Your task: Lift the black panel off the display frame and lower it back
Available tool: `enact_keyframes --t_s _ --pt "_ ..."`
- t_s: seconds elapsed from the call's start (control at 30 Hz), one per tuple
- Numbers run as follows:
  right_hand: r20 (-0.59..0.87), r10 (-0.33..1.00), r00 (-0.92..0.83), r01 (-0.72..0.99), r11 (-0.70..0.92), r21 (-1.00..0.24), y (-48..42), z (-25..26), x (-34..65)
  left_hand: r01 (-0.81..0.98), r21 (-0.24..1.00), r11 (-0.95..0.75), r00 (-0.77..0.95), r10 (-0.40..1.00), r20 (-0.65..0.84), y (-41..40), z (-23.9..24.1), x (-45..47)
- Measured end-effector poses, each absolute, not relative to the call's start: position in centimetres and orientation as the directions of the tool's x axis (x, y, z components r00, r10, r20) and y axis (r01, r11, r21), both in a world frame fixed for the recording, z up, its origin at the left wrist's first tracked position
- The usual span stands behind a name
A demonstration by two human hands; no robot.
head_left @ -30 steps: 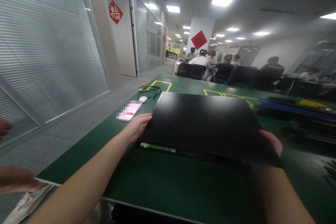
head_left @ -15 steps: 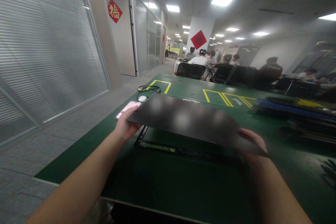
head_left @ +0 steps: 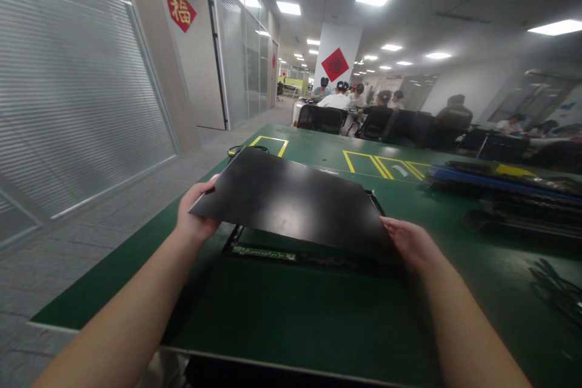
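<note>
A thin, glossy black flat panel (head_left: 291, 200), looking like a display screen, is held slightly tilted above the table. My left hand (head_left: 195, 212) is closed on its left edge, thumb on top and fingers beneath. At the right edge, my right hand (head_left: 409, 242) grips the panel between thumb and fingers. Beneath it lies a black frame (head_left: 322, 260) with a strip of green circuit board (head_left: 264, 253) along its near side. Most of the frame is hidden under the panel.
The green table (head_left: 291, 309) bears yellow tape outlines (head_left: 364, 163). Dark panels with a blue edge (head_left: 491, 182) are stacked at the right, near a black cable (head_left: 555, 288). Another cable (head_left: 236, 150) lies at the far left. People (head_left: 336, 97) sit beyond.
Both hands have shifted the panel left, and it now hides the phone and the white round object. The frame's far right corner has come into view. My viewpoint has turned slightly right.
</note>
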State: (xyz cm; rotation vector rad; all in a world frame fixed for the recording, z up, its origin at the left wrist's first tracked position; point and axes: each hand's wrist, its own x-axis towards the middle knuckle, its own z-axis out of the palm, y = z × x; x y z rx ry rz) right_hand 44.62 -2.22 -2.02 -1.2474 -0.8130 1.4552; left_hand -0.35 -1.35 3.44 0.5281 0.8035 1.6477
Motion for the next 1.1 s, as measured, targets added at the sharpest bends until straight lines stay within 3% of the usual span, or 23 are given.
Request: enact_keyframes --t_s 0.17,0.67,1.1 --pt "-0.28 0.95 0.141 -0.215 -0.247 -0.945 -2.1 -1.8 44.7 -0.578 0.804 -0.137 -0.18 0.983 0.038 -0.9 2.5 -0.7" --pt "-0.143 0.836 0.53 0.059 -0.205 -0.977 -1.6 -2.5 45.5 -0.424 0.899 -0.108 -0.058 0.994 0.093 -0.9 1.5 0.8" --pt "-0.004 0.822 0.57 0.327 -0.231 -0.916 -1.9 -2.4 45.3 -0.397 0.915 -0.068 -0.035 0.998 0.059 -0.6 0.3 1.1"
